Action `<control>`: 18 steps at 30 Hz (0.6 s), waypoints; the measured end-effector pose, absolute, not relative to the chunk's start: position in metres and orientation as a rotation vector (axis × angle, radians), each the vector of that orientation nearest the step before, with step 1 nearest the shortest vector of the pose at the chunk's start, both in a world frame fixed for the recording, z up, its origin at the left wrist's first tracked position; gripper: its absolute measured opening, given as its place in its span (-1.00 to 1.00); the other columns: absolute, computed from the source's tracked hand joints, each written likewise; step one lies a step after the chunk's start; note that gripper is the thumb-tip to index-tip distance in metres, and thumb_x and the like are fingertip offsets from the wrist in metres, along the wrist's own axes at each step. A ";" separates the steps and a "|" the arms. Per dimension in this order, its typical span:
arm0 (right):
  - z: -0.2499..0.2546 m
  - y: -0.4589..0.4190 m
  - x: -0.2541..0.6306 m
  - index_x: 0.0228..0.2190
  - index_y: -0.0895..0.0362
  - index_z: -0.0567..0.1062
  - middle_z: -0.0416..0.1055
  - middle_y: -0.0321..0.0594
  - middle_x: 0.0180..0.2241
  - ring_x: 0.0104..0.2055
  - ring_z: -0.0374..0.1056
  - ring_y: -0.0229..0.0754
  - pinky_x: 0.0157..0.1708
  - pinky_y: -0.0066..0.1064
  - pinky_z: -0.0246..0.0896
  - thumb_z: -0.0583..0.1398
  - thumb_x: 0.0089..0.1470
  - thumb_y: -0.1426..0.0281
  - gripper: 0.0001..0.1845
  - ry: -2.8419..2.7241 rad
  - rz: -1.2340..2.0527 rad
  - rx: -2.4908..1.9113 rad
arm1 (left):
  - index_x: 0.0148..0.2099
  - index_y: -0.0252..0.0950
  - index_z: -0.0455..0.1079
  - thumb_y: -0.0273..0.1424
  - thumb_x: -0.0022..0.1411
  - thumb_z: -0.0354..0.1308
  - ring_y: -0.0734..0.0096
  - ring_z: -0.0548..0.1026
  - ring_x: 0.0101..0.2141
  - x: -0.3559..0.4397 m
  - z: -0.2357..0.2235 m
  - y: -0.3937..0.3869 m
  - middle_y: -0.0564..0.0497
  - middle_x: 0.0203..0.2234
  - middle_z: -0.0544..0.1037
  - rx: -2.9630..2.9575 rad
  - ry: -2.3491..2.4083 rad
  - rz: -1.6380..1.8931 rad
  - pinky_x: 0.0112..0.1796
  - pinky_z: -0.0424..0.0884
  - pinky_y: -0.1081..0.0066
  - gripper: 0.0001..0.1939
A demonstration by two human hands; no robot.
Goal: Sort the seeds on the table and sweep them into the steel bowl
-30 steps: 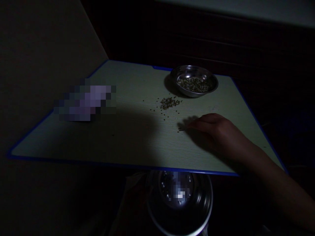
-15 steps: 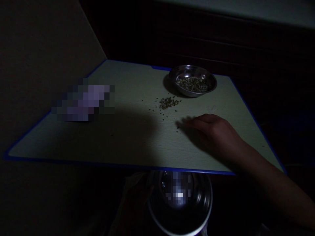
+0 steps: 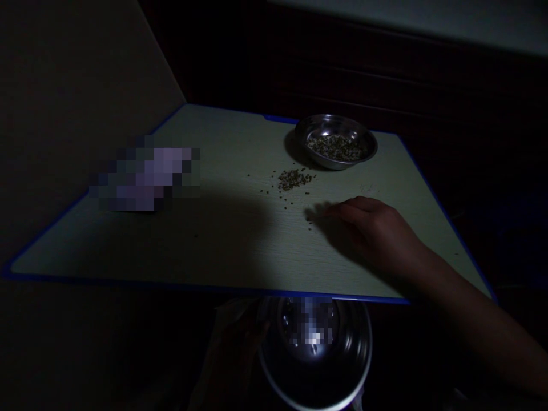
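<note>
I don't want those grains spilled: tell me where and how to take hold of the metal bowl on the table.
Probably best by the right edge of its rim, from the right: the metal bowl sits upright, its flared rim exposed there. The right hand is nearest that side, while the loose grain pile lies off its near left.

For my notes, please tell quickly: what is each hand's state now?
Left hand: beside the lower bowl; too dark to tell its grip.
Right hand: curled over the tabletop; cannot be told whether it holds anything.
</note>
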State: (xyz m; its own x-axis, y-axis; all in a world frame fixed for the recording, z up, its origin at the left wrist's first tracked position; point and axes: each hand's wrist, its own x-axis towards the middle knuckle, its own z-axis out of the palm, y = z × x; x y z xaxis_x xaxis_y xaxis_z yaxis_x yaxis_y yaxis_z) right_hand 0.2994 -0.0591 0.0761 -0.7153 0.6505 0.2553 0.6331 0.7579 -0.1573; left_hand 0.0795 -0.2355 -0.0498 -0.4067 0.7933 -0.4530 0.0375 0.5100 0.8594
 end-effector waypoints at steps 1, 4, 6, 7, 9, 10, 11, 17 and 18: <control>0.077 -0.059 0.300 -0.11 0.24 0.48 0.50 -0.03 -0.25 -0.24 0.39 -0.09 -0.25 -0.31 0.26 0.10 0.09 0.55 -0.69 -2.662 0.092 -0.997 | -0.28 -0.25 0.60 -0.24 -0.08 0.29 -0.04 0.56 -0.19 0.079 -0.050 -0.235 -0.07 -0.28 0.65 0.698 1.784 0.990 -0.17 0.47 0.19 -0.71; 0.077 -0.059 0.302 -0.10 0.23 0.47 0.50 -0.02 -0.24 -0.23 0.39 -0.09 -0.23 -0.31 0.25 0.10 0.09 0.54 -0.68 -2.659 0.096 -0.990 | -0.23 -0.25 0.59 -0.24 -0.06 0.27 -0.05 0.53 -0.12 0.079 -0.050 -0.232 -0.07 -0.22 0.64 0.708 1.731 0.974 -0.13 0.45 0.19 -0.69; 0.076 -0.059 0.302 -0.10 0.24 0.47 0.49 -0.01 -0.24 -0.23 0.38 -0.09 -0.22 -0.30 0.25 0.10 0.09 0.54 -0.68 -2.658 0.099 -0.993 | -0.22 -0.25 0.59 -0.25 -0.06 0.27 -0.05 0.52 -0.10 0.079 -0.050 -0.232 -0.07 -0.20 0.63 0.721 1.703 0.971 -0.10 0.43 0.19 -0.68; 0.076 -0.059 0.302 -0.10 0.25 0.47 0.49 -0.01 -0.25 -0.22 0.38 -0.08 -0.22 -0.30 0.25 0.10 0.09 0.54 -0.68 -2.664 0.102 -0.995 | -0.21 -0.25 0.59 -0.25 -0.06 0.28 -0.06 0.51 -0.08 0.079 -0.049 -0.232 -0.06 -0.19 0.63 0.729 1.697 0.972 -0.08 0.42 0.19 -0.68; 0.077 -0.059 0.302 -0.10 0.25 0.48 0.49 -0.01 -0.24 -0.22 0.38 -0.08 -0.21 -0.30 0.25 0.10 0.08 0.54 -0.67 -2.678 0.111 -0.991 | -0.22 -0.25 0.59 -0.27 -0.06 0.28 -0.07 0.47 -0.03 0.079 -0.048 -0.233 -0.06 -0.15 0.61 0.738 1.709 0.978 -0.03 0.37 0.18 -0.69; 0.077 -0.059 0.302 -0.10 0.25 0.48 0.49 -0.02 -0.24 -0.21 0.38 -0.08 -0.21 -0.30 0.25 0.10 0.08 0.55 -0.67 -2.681 0.115 -0.985 | -0.22 -0.24 0.59 -0.27 -0.06 0.28 -0.07 0.45 -0.01 0.079 -0.047 -0.234 -0.05 -0.13 0.60 0.741 1.716 0.981 -0.01 0.35 0.18 -0.69; 0.077 -0.059 0.302 -0.10 0.25 0.48 0.49 -0.02 -0.24 -0.21 0.38 -0.08 -0.21 -0.30 0.25 0.10 0.08 0.55 -0.66 -2.680 0.118 -0.980 | -0.21 -0.24 0.59 -0.28 -0.05 0.27 -0.06 0.44 0.00 0.080 -0.047 -0.235 -0.04 -0.11 0.59 0.743 1.723 0.983 0.00 0.34 0.19 -0.69; 0.075 -0.059 0.298 -0.10 0.26 0.49 0.50 0.00 -0.24 -0.23 0.39 -0.08 -0.23 -0.30 0.25 0.09 0.09 0.56 -0.67 -2.683 0.069 -1.006 | -0.33 -0.28 0.59 -0.27 -0.04 0.25 -0.08 0.53 -0.14 0.080 -0.048 -0.235 -0.10 -0.27 0.64 0.717 1.768 0.974 -0.11 0.42 0.14 -0.76; 0.075 -0.059 0.297 -0.10 0.26 0.49 0.50 0.00 -0.24 -0.23 0.39 -0.08 -0.24 -0.30 0.25 0.09 0.09 0.56 -0.67 -2.690 0.063 -1.006 | -0.34 -0.27 0.59 -0.27 -0.06 0.27 -0.08 0.53 -0.15 0.080 -0.048 -0.234 -0.10 -0.28 0.64 0.718 1.768 0.977 -0.11 0.42 0.14 -0.77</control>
State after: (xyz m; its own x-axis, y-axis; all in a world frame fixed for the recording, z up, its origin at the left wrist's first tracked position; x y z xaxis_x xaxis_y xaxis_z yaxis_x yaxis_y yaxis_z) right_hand 0.2973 -0.0586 0.0745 -0.7233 0.6497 0.2341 0.6381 0.7584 -0.1332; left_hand 0.0800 -0.2339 -0.0477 -0.3687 0.8090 -0.4578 0.0431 0.5068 0.8610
